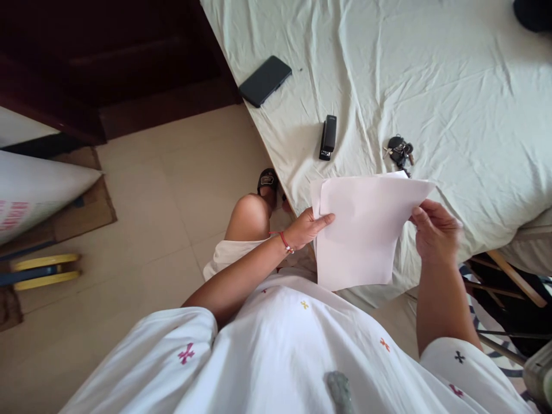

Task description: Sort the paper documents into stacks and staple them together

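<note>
A few loose sheets of white paper (360, 236) are held up between my hands, above my lap and the near edge of the covered surface. My left hand (308, 227) pinches their left side, thumb on top. At the upper right edge, my right hand (435, 227) grips the paper between thumb and fingers. The sheets are slightly out of line, with edges of the lower ones showing at the top and left. Beyond the paper lies a black stapler (328, 138) on the cloth. To its right rests a bunch of keys (399, 152).
A dark phone (265, 81) lies at the left edge of the cream cloth (431, 75). On the tiled floor (150, 190) to the left are a white sack (43, 190), cardboard and a yellow-and-blue object (47, 271). A dark object (535, 14) sits at the far right corner.
</note>
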`<control>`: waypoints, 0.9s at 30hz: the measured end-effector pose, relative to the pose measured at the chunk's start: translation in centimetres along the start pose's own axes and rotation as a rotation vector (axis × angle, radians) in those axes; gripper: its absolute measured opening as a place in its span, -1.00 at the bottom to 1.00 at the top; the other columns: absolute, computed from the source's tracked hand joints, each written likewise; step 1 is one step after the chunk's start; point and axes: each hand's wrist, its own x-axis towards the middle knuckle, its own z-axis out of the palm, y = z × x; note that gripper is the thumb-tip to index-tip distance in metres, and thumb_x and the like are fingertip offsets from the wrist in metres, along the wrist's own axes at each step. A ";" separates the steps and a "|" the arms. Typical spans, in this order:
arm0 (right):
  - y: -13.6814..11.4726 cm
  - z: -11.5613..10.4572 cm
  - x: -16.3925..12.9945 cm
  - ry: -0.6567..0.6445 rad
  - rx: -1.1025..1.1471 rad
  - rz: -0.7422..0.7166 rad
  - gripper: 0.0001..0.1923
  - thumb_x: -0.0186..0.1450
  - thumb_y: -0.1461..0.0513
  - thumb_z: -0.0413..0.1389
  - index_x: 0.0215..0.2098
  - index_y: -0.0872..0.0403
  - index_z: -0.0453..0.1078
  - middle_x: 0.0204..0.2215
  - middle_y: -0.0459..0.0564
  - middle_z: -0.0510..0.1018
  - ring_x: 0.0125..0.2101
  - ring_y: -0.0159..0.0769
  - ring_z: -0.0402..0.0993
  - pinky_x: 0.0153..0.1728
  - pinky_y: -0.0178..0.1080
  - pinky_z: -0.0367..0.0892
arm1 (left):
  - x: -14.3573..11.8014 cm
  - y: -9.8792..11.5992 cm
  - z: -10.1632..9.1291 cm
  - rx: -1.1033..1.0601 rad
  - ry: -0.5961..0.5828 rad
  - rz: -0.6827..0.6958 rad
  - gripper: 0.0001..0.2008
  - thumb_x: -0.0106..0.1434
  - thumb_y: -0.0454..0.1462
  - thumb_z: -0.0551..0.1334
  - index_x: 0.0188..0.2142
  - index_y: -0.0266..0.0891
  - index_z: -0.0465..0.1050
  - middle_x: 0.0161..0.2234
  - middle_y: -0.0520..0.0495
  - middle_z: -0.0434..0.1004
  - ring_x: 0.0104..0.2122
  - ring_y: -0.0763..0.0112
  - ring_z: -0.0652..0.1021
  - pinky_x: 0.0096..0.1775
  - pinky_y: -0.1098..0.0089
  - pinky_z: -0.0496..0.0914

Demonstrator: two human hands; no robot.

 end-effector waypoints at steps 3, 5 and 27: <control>0.0 0.1 0.1 -0.028 0.003 -0.010 -0.72 0.07 0.16 0.48 -0.24 0.01 0.67 -0.38 -0.11 0.66 -0.43 -0.43 0.48 -0.29 -0.31 0.43 | 0.0 0.0 -0.2 0.059 -0.032 0.003 -0.45 0.10 0.14 0.43 -0.10 -0.21 0.65 -0.08 -0.14 0.70 -0.01 0.09 0.62 0.12 0.14 0.46; -0.1 0.1 0.1 -0.038 0.003 -0.025 -0.71 0.10 0.16 0.46 -0.20 0.00 0.67 -0.34 -0.10 0.67 -0.41 -0.44 0.46 -0.29 -0.31 0.41 | 0.0 0.0 -0.2 0.090 -0.046 0.015 -0.46 0.12 0.15 0.40 -0.11 -0.20 0.66 -0.09 -0.13 0.71 -0.02 0.09 0.63 0.10 0.15 0.47; -0.6 0.8 1.2 0.097 -0.076 -0.275 -0.83 -0.02 0.20 0.48 -0.45 -0.06 0.64 -0.53 -0.20 0.53 -0.56 -0.48 0.21 -0.41 -0.26 0.25 | 0.3 0.3 -0.6 0.182 -0.101 0.056 -0.38 0.19 0.19 0.33 -0.08 -0.31 0.62 -0.04 -0.21 0.69 0.03 0.04 0.61 0.14 0.08 0.45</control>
